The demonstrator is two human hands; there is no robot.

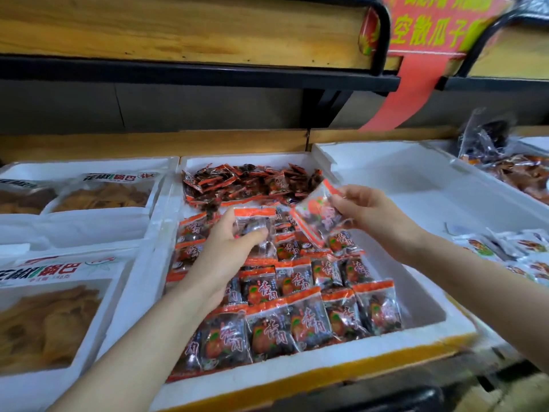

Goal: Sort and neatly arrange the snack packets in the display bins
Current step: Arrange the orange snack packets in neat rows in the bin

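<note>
A white foam bin [401, 340] in the middle holds small clear snack packets with orange-red top bands. Near its front they lie in neat overlapping rows [309, 316]; at the back is a loose heap [252, 185]. My left hand [228, 248] hovers over the left middle of the bin and grips one packet [252, 224] between thumb and fingers. To the right my right hand [368, 212] pinches another packet [318, 215], held tilted above the rows.
Left foam bins hold large bags of yellow crisps [50, 319], with another bag [107, 194] behind. An empty-looking white foam bin [416, 179] lies at the right, with pale packets [511, 251] at its near end. Dark snack bags [511, 168] sit far right. A wooden shelf [178, 31] overhangs.
</note>
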